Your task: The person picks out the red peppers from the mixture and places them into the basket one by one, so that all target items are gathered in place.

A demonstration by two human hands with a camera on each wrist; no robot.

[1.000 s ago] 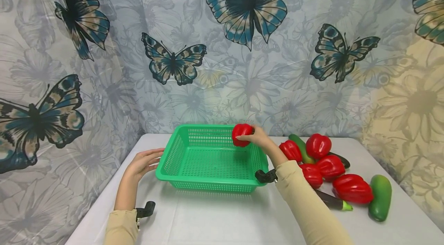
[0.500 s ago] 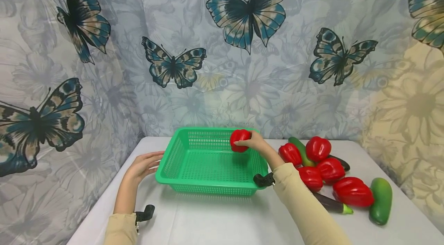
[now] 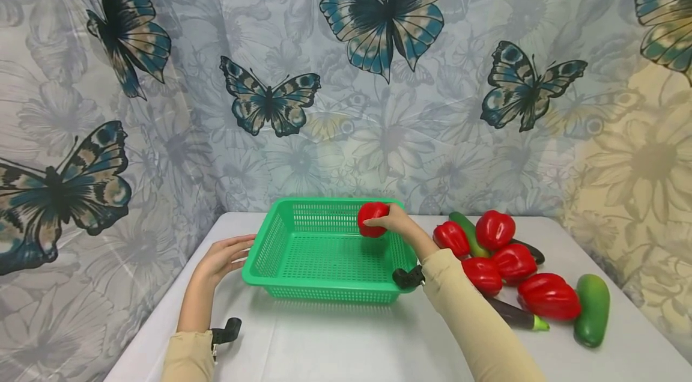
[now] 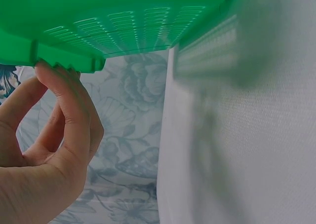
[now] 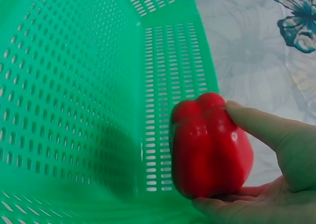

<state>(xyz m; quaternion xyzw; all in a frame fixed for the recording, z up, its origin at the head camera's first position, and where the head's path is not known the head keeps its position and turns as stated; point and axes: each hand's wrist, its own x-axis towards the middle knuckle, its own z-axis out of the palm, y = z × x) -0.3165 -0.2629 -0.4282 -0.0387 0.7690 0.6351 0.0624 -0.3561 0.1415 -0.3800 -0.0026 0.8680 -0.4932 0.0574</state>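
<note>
In the head view my right hand grips a red bell pepper over the back right part of a green plastic basket. The right wrist view has the thumb on one side of the pepper and fingers around the other, close by the slotted wall. No vegetables lie inside the basket. At its left end is my left hand, fingers extended and only lightly bent. Seen from the left wrist, the fingertips touch the underside of the basket's rim.
To the right of the basket lies a group of several red bell peppers, a dark eggplant, a cucumber-like green vegetable and another green one behind. A white cloth covers the table, and a butterfly-print curtain hangs behind.
My right hand has shifted slightly left with the pepper, staying over the basket's back right part. The left hand keeps its place at the rim. The head view tilted a little.
</note>
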